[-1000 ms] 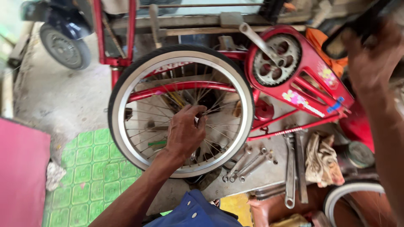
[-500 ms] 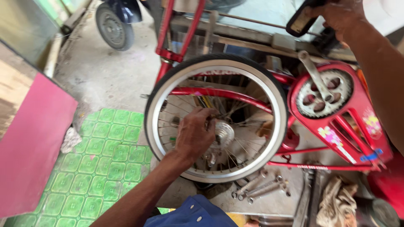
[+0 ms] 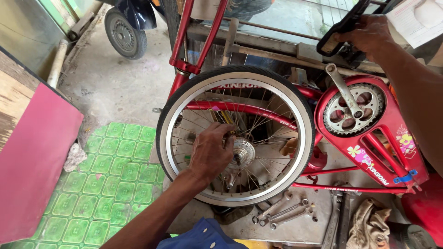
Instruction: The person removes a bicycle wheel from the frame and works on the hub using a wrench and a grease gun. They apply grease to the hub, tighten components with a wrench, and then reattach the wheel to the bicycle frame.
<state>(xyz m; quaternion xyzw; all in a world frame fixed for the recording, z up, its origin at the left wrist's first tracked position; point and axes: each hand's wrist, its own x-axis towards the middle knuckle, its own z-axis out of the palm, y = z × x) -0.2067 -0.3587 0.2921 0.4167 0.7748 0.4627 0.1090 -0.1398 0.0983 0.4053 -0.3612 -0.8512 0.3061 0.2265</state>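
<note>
A small red bicycle lies upturned, its rear wheel (image 3: 302, 120) with a black tyre and silver rim in the middle of the head view. My left hand (image 3: 210, 154) rests against the spokes beside the silver hub (image 3: 243, 153), fingers curled near the axle. My right hand (image 3: 369, 34) grips a black pedal (image 3: 344, 27) at the top right. The crank arm (image 3: 342, 90) and chainring (image 3: 353, 109) sit inside the red chain guard (image 3: 392, 147).
Several silver wrenches (image 3: 286, 214) lie on the ground under the wheel, with a dirty rag (image 3: 369, 228) to their right. A green tiled mat (image 3: 110, 180) covers the floor at left, next to a red board (image 3: 37, 170). A small scooter wheel (image 3: 124, 32) stands at the back.
The view has shifted so the wheel now sits further right and closer. My left hand stays at the hub; my right hand now clearly holds the pedal.
</note>
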